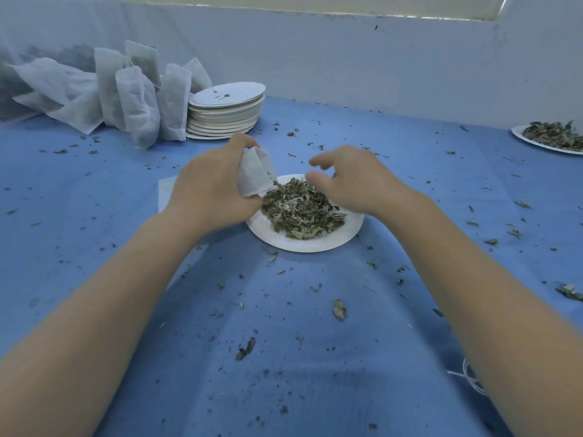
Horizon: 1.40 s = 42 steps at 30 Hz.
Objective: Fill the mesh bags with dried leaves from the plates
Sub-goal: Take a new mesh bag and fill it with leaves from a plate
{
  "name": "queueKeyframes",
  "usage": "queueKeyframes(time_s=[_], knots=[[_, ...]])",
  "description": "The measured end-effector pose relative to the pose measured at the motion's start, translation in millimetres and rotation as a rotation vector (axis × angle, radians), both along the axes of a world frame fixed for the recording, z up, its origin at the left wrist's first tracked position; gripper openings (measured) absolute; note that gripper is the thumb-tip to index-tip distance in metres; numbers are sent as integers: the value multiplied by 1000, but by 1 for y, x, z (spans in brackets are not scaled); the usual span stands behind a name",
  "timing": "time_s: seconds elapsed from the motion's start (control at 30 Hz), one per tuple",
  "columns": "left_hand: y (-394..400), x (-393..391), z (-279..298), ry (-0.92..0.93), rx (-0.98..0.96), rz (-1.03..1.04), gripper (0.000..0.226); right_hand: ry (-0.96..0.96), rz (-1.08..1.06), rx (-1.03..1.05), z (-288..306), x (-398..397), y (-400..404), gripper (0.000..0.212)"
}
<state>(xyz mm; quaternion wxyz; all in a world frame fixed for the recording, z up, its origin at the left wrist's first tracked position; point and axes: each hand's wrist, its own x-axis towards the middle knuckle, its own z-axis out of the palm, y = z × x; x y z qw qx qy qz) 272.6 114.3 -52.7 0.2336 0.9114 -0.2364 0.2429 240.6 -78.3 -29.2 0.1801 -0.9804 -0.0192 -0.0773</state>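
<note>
the left hand [209,187] grips a mesh bag [256,172] beside the plate [303,242] of dried leaves [299,209]. the right hand [350,181] hovers over them, fingers loosely curled, holding nothing.

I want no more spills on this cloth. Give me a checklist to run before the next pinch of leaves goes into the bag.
1. Mesh bag gripped by the left hand: ok.
2. Bag mouth open: cannot tell, the top is bunched under the fingers.
3. Bag held over the plate: not ok, it hangs only over the plate's left rim.
4. Dried leaves left on the plate: ok, a full heap.
5. Right hand free to pinch: ok, it hovers above the heap with fingers loosely curled, holding nothing.
6. Blue cloth clean: not ok, crumbs lie scattered.
</note>
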Motion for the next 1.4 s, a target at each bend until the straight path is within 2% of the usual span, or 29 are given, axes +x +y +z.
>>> queueKeyframes(time_s=[0.07,0.13,0.3,0.5,0.63,0.77,0.93,1.1,1.17,1.33,1.4], knots=[[0,0,0,36,-11,-18,56,128,-3,-107,-9,2,1,42],[0,1,-2,55,-11,-28,55,140,7,-123,-13,2,3,41],[-1,1,-3,72,-21,-52,56,72,58,-87,-11,1,4,35],[-2,-2,-4,106,-37,-58,55,-30,64,33,-9,3,1,15],[-2,-1,-4,103,-39,-61,56,-141,43,147,7,0,-6,13],[-3,-1,-6,100,-38,-54,56,-190,139,193,21,-7,1,12],[-9,-6,-4,100,-54,-85,57,-188,274,165,22,-12,18,12],[-19,-14,-2,89,-144,-144,56,-265,263,155,13,-13,32,12],[-19,-15,-2,96,-191,-147,55,-228,268,238,13,-15,34,15],[-13,-11,-3,107,-215,-137,50,101,437,340,24,-23,21,33],[-12,-8,-4,112,-202,-133,46,47,409,372,27,-22,19,37]])
